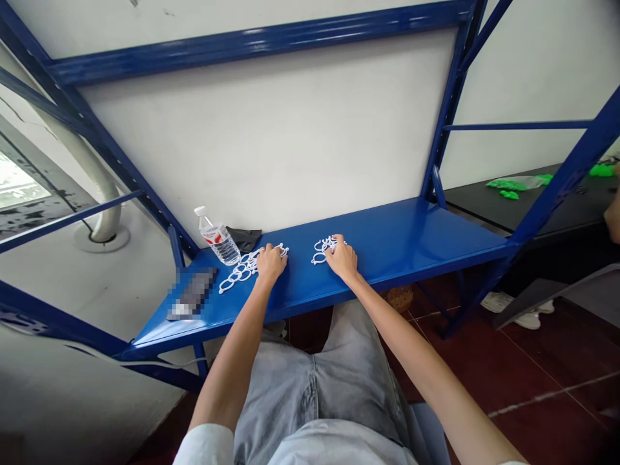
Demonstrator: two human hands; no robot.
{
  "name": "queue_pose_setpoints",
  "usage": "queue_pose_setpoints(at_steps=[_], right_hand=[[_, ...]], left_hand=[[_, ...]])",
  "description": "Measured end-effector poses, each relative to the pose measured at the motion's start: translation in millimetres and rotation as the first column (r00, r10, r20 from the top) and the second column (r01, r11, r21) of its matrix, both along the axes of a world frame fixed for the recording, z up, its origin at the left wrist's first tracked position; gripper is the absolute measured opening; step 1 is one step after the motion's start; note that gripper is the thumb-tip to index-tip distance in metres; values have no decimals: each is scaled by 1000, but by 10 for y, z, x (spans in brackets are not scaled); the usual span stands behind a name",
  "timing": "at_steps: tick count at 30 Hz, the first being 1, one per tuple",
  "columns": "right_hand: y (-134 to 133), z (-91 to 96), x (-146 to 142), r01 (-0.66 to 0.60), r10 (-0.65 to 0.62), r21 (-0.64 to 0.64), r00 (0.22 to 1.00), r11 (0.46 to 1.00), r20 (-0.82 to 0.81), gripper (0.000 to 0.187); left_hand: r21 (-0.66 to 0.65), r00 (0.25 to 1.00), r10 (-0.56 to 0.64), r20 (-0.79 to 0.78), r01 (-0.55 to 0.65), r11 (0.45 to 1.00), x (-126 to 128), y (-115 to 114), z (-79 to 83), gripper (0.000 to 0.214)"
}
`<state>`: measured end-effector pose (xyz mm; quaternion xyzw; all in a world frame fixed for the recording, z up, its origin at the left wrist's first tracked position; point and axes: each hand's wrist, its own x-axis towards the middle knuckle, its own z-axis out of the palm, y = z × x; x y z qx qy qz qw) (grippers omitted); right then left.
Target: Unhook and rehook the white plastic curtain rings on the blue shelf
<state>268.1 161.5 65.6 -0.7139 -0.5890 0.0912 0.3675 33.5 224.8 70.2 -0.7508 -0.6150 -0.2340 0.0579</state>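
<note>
Blue steel shelf (pixel 402 245) runs across the head view, carrying all items below. Left hand (pixel 271 263) lies palm down on the end of a white plastic ring chain (pixel 237 273), which extends toward the shelf's left end. Right hand (pixel 341 258) lies palm down over a white ring cluster (pixel 322 249), well apart from the chain. Both hands are partly closed, fingers curved over the rings; whether either grips them cannot be determined. Behind the chain stand a water bottle (pixel 217 240) and a black cloth (pixel 245 238). A pixelated object (pixel 191 294) lies near the shelf's front left corner. Green pieces (pixel 504 185) lie on a black bench (pixel 547 210) at right, beside another person's arm (pixel 613 218).
</note>
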Motion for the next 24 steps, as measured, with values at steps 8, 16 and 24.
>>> queue_pose_setpoints(at_steps=[8,16,24], right_hand=[[-15,-19,-2,-226,221,99,973,969,58,41],[-24,-36,27,-457,451,120,890,881,72,40],[0,-54,31,-466,461,135,885,874,70,32]], left_hand=[[27,963,-143,229,141,990,34,-63,2,20],[-65,420,-321,849,685,726,445,-496,-55,43],[-62,409,-278,869,648,759,538,-648,-101,44]])
